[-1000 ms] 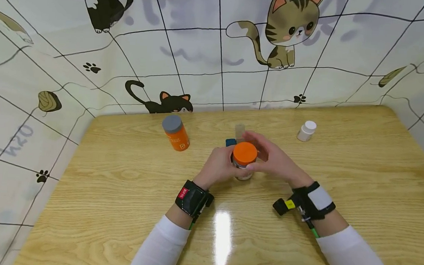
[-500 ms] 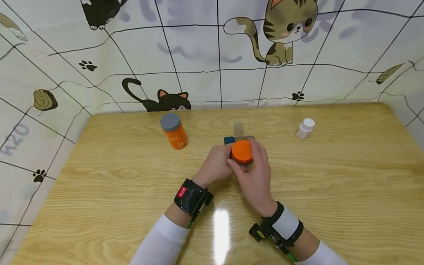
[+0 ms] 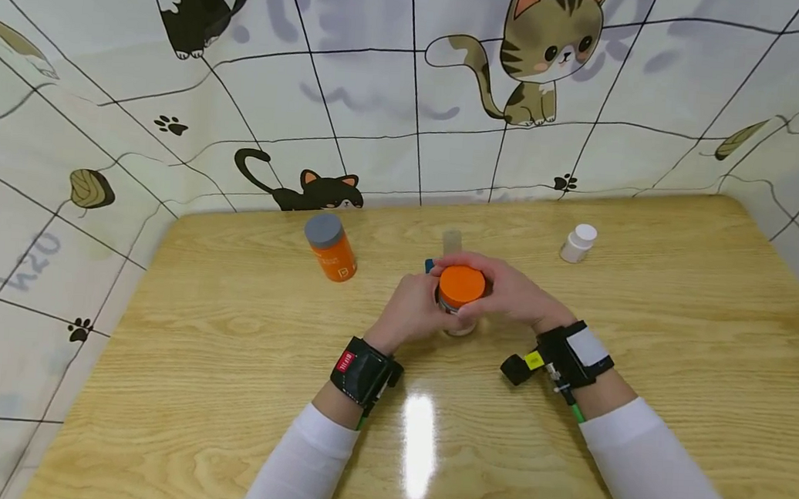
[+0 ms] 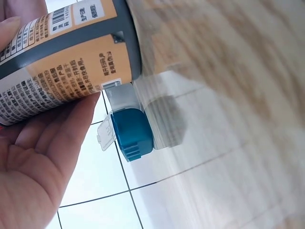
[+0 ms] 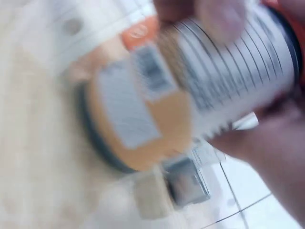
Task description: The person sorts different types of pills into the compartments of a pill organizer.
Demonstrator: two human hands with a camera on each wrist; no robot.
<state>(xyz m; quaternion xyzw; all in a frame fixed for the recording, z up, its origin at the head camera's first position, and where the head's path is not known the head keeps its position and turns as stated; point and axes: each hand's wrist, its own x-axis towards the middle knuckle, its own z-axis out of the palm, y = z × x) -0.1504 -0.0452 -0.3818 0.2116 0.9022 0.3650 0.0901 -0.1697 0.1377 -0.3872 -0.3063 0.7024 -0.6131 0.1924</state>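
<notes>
Behind everything, a white sheet printed with cartoon cats and thin black lines (image 3: 367,108) makes your backdrop. In front of it lies your pale, glossy wood-grain table (image 3: 225,361). Near the middle of its far half, your left hand (image 3: 409,308) and your right hand (image 3: 511,292) meet at one container. Your left fingers and thumb are wrapped round the body of a cylindrical jar with an orange-and-white label and dark grey bands (image 4: 90,62), most likely to steady it. Your right fingers and thumb curl round its flat, round orange lid (image 3: 462,286), fingers on the far side, thumb on the near; that looks like a grip for turning. The jar appears roughly upright; you cannot tell whether its base touches the wood. Well apart on your left stands an orange bottle with a grey cap (image 3: 333,252), untouched. Just beyond the jar, partly hidden, sits a small compartmented box of teal and clear plastic (image 4: 135,131), one clear flap raised, apparently within easy reach. Smallest, a white plastic bottle with a white cap (image 3: 578,243) stands off to your right, out of the way.
</notes>
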